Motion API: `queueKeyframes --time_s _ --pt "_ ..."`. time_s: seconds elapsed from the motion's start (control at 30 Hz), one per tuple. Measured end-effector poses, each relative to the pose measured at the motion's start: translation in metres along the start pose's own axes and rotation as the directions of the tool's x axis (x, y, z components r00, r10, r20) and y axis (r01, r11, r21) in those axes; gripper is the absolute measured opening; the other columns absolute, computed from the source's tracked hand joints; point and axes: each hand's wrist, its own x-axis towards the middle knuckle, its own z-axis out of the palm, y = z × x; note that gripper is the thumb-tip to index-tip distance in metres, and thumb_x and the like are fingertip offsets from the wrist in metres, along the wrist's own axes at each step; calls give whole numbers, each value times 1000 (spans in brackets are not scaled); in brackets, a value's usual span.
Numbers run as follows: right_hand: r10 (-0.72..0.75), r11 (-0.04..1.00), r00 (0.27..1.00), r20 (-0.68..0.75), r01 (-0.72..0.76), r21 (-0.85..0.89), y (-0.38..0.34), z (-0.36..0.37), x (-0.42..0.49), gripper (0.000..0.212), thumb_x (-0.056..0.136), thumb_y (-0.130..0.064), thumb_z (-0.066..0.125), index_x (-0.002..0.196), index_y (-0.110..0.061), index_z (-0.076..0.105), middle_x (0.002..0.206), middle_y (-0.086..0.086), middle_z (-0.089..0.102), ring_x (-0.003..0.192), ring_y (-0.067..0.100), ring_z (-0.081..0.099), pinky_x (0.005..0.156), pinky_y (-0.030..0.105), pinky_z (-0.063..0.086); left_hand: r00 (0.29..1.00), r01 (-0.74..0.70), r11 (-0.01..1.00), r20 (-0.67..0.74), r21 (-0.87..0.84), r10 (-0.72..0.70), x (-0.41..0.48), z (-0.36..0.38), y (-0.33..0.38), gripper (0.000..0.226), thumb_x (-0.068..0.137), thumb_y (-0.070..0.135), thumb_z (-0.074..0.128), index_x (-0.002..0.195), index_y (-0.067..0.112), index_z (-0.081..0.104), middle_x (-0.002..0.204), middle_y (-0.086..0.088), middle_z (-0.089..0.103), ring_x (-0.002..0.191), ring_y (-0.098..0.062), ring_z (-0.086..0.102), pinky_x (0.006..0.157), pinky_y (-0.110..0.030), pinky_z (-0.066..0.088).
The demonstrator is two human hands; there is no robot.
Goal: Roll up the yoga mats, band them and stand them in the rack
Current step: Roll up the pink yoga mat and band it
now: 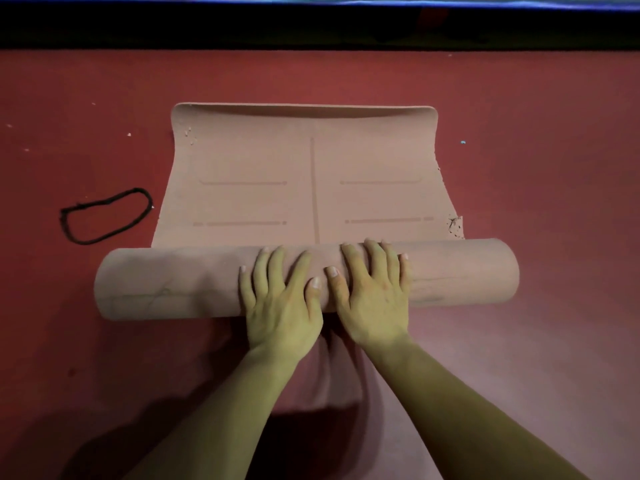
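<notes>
On the red floor right in front of the person lies the mat, pinkish-tan, half rolled. The roll sits crosswise at the near end, and the flat part runs away from it. The far edge curls up a bit.

The left hand and right hand lie side by side on the middle of the roll. Palms are down, fingers straight and spread, pressing on top with the thumbs close together. Neither grips anything.

The only print on the mat is guide marks: one centre line and short horizontal bars on both sides. The right edge is chipped and torn near the roll, and small nicks show on the left edge near the far end.

The band, a black loop, lies flat on the floor left of the mat, apart from it. Pale crumbs are scattered on the floor at left, and one blue speck lies at right.

Lighting is dim. Arm shadows fall on the floor near the person. A black strip borders the far side of the floor, with a thin blue-lit edge above it.
</notes>
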Motion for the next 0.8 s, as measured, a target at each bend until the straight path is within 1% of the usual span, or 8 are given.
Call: queueKeyframes --time_s 0.1,0.17,0.3,0.43,0.53,0.6,0.7,0.8 --pt "9 999 998 -57 -7 40 4 0 3 51 100 -53 39 135 -20 55 145 12 47 140 32 38 121 51 14 1000 18 1000 4 17 -18 18 4 2 46 95 42 39 130 26 64 141 -7 55 138 -32 41 118 -55 15" --pt "-2 1000 996 -86 3 16 12 3 -3 53 100 -53 41 139 -19 52 147 13 45 141 34 35 120 51 12 1000 26 999 14 30 -26 31 6 4 45 95 41 37 128 26 65 138 -6 58 135 -32 44 118 -54 18" --pt "-39 999 997 -61 39 6 21 9 3 57 101 -56 39 146 -23 51 153 12 44 148 35 30 123 50 6 999 24 998 27 54 -26 49 7 7 45 96 41 34 124 25 66 134 -6 61 130 -31 49 116 -54 25" --pt "-50 998 996 -75 52 24 22 10 23 56 101 -57 36 143 -24 53 148 11 49 144 34 37 121 51 10 999 19 997 26 76 -21 56 5 9 46 96 44 36 128 25 63 138 -8 57 129 -31 46 112 -56 29" --pt "-41 999 992 -121 41 -4 19 12 33 54 100 -52 41 139 -21 60 142 11 55 139 35 43 120 51 16 999 -7 997 42 74 3 43 10 14 48 95 43 38 132 25 62 141 -10 55 133 -32 43 116 -55 24" --pt "-53 999 993 -105 52 -12 19 13 37 54 100 -52 42 139 -20 60 142 11 55 139 34 44 120 51 17 999 5 997 50 73 -9 41 15 16 49 95 42 37 134 25 62 144 -10 54 137 -33 42 118 -55 18" --pt "-60 998 995 -74 60 2 20 11 44 56 99 -55 41 141 -21 57 144 9 53 140 32 41 120 50 16 998 18 996 56 88 -23 51 17 17 49 95 42 36 133 26 63 143 -7 55 137 -32 43 118 -55 19" --pt "-22 1000 993 -115 23 8 15 11 51 53 97 -54 44 137 -23 59 143 11 48 137 32 40 118 52 17 998 28 997 46 70 -31 63 19 16 48 95 41 36 131 25 64 140 -6 57 136 -30 44 118 -55 20"
